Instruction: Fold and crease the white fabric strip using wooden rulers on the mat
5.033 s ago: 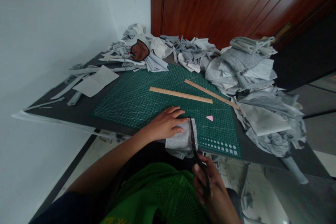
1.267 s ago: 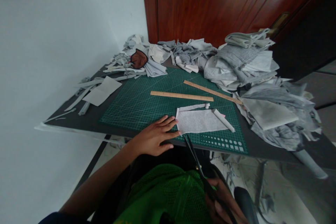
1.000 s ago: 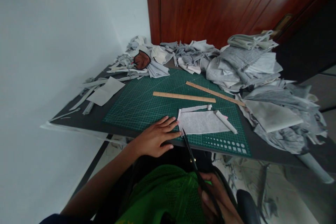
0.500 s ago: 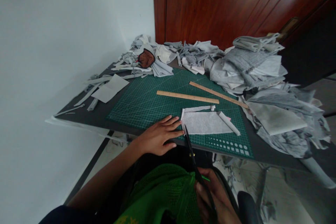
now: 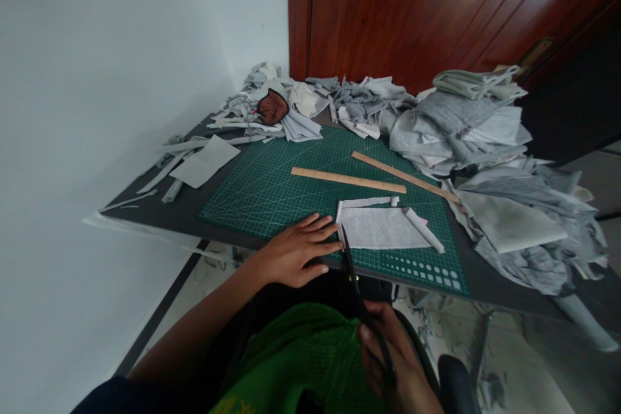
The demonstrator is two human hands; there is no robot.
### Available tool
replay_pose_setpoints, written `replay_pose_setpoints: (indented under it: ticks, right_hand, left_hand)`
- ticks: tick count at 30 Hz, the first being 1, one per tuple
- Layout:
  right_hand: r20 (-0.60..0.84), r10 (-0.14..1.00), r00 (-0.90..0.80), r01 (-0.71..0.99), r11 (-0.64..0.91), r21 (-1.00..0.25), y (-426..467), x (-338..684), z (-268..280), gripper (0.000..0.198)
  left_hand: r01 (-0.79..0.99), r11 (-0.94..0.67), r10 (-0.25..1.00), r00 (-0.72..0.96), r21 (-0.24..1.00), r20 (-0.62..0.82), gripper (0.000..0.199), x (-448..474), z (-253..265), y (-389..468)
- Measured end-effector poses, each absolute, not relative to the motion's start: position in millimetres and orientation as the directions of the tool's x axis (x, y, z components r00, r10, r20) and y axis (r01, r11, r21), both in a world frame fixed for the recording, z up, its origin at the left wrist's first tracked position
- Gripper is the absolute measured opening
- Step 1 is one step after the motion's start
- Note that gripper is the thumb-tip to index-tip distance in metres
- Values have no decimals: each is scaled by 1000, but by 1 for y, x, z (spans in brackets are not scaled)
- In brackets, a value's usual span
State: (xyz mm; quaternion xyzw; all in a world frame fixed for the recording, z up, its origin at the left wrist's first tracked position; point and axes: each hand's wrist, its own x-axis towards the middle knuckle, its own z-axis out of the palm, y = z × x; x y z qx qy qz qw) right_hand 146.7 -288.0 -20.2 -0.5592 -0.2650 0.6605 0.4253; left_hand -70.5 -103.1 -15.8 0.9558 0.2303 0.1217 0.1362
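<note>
My left hand lies flat at the mat's front edge, fingers spread, its fingertips on the left border of a pale grey fabric piece. My right hand, low in front of my body, grips the handles of black scissors. The blades point away from me and reach the left edge of the fabric beside my left fingertips. A thin cut strip lies along the fabric's far side, and its right edge is curled over. All of it rests on a green cutting mat.
Two wooden rulers lie beyond the fabric. Heaps of grey cloth stand at the right, with more scraps along the back. A brown cloth item and a pale sheet are on the left.
The scissors' tips have moved slightly farther along the fabric's left edge, and my right hand has shifted a little forward. My left hand stays in place.
</note>
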Motion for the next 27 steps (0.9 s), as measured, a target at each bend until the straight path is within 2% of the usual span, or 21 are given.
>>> replay_pose_setpoints:
  ticks: [13, 27]
  right_hand:
    - [-510, 860, 24, -264, -487, -833, -288, 142, -21, 55]
    - [-530, 847, -45, -314, -516, -797, -288, 140, -18, 50]
  left_hand:
    - [403, -857, 471, 865, 321, 172, 60, -70, -14, -103]
    - [416, -855, 481, 859, 310, 176, 64, -70, -15, -104]
